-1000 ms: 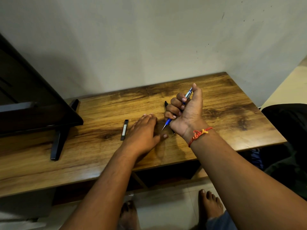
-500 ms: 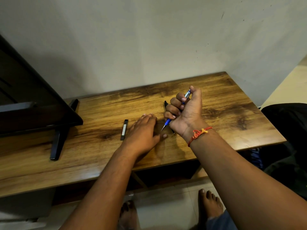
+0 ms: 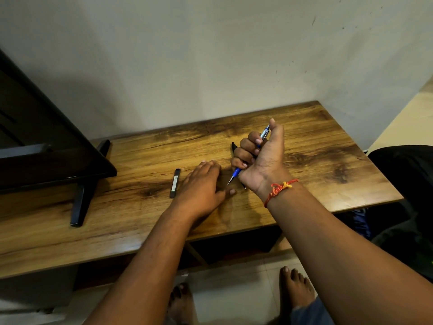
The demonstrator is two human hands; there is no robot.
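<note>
My right hand [image 3: 260, 158] grips a blue pen [image 3: 236, 172] in a fist above the wooden table [image 3: 328, 146]. The pen's tip points down and to the left, and my thumb rests at its top end. A red thread is tied around that wrist. My left hand [image 3: 201, 184] lies flat on the table, palm down, fingers straight, just left of the pen tip. A black pen [image 3: 233, 146] lies on the table behind my right hand, mostly hidden by it. A small black stick-shaped object [image 3: 175, 182] lies left of my left hand.
A dark TV screen [image 3: 42, 141] stands at the left on a black foot [image 3: 82, 200]. A grey wall runs behind the table. A dark bag [image 3: 403, 184] sits off the table's right edge. Bare feet stand on the tiled floor below.
My right thumb dipped slightly onto the pen's top and came back up. My left hand and the things on the table have stayed put.
</note>
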